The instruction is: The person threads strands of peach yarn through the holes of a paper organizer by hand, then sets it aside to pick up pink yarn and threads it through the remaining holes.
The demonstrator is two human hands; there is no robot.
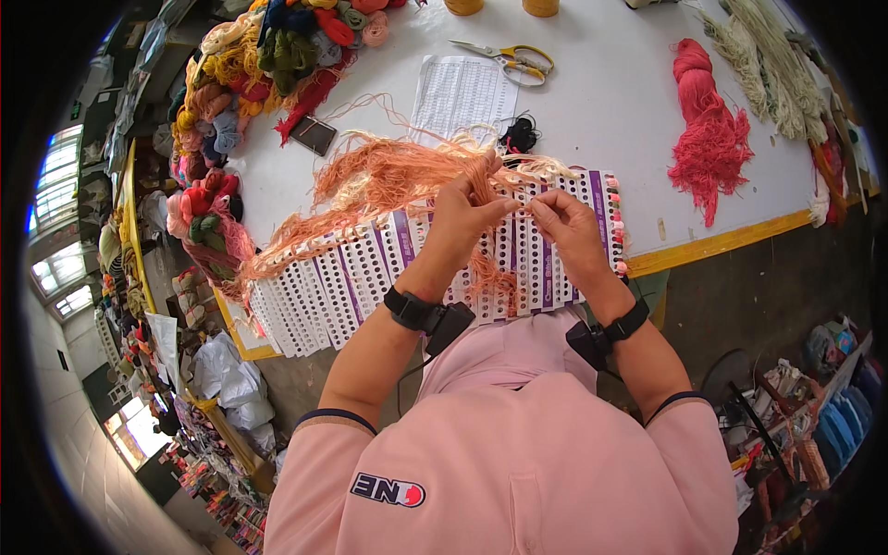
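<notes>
The left hand point(455, 220) has a closed grip on orange thread point(384, 171), probably bunching loose strands above punched cards point(370, 264), within reach along the near edge of the counter point(597, 92). The right hand point(575, 236) brings its fingertips close together; I cannot tell whether they pinch a strand.

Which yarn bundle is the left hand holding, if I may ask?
The peach-orange bundle, draped over the punched cards; the crimson bundle and pale bundle lie apart, farther right.
</notes>
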